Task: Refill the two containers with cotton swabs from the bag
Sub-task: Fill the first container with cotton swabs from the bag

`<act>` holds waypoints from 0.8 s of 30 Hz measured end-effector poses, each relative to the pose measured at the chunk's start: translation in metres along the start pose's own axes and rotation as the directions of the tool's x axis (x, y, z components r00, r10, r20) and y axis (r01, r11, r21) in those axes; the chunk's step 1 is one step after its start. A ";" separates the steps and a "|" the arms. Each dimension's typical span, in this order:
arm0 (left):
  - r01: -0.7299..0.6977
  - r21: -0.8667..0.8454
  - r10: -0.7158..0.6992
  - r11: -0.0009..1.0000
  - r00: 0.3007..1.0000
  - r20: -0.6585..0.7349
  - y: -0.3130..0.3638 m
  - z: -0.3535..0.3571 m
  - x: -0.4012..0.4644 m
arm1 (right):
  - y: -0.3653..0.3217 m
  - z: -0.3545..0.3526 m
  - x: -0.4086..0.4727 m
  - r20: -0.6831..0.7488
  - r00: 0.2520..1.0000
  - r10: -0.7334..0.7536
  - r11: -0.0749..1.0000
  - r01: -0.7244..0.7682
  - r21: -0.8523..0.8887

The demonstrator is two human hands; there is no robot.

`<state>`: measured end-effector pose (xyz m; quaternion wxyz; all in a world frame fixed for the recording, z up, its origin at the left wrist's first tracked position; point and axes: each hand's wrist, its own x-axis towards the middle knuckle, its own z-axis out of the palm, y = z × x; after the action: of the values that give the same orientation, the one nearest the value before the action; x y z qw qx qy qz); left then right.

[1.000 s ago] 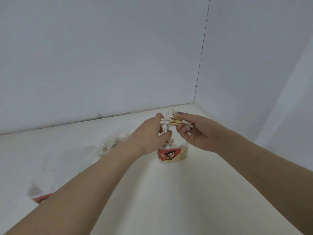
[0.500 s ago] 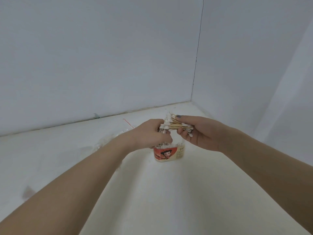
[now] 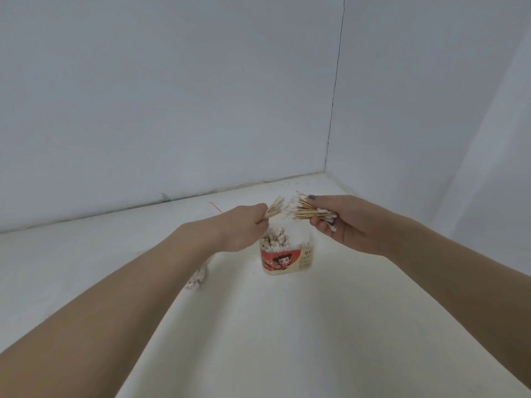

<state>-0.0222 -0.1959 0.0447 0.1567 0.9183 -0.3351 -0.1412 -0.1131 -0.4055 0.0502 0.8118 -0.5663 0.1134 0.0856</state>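
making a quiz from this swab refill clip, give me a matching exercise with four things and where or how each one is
Things:
1. left hand
2. right hand
3. container
4. red string

States:
A. stands on the white surface, partly filled with swabs
B. lies on the surface near the back wall
C. holds the larger bundle of swabs, lying roughly level
D. grips a small bunch of swabs that fans up and to the right

Pairs: 1-D, 2-C, 3-A, 4-B
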 end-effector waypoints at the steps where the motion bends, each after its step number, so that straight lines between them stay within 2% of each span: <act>1: 0.000 0.064 0.001 0.998 1.000 -0.024 -0.002 -0.002 0.000 | -0.002 -0.001 -0.001 0.007 1.000 -0.016 1.000 0.016 -0.011; 7: -0.088 0.138 0.095 0.987 0.994 -0.045 0.012 -0.007 0.006 | -0.011 0.021 -0.010 0.201 0.973 -0.112 0.957 0.161 -0.243; 13: -0.112 0.181 0.106 0.977 0.993 0.045 0.016 -0.009 0.006 | -0.009 0.029 -0.013 0.149 0.980 -0.134 0.912 0.180 -0.368; 15: -0.115 0.049 0.111 0.992 0.991 0.070 0.018 -0.012 0.003 | -0.008 0.026 -0.012 0.136 0.982 -0.134 0.900 0.178 -0.397; 17: -0.101 -0.180 0.124 0.979 0.985 0.122 0.021 -0.015 0.000 | -0.008 0.023 -0.011 0.113 0.984 -0.136 0.898 0.171 -0.406; 20: -0.056 -0.473 0.185 0.879 0.956 0.229 0.023 -0.016 -0.004 | -0.008 0.020 -0.009 0.107 0.982 -0.157 0.894 0.187 -0.406; 24: 0.062 -0.688 0.183 0.723 0.943 0.277 0.021 -0.013 -0.005 | -0.007 0.016 -0.009 0.164 0.965 -0.203 0.861 0.256 -0.439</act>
<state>-0.0333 -0.2053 0.0657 0.4327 0.7464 -0.3100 -0.3994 -0.1180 -0.3932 0.0643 0.6653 -0.7449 -0.0238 0.0440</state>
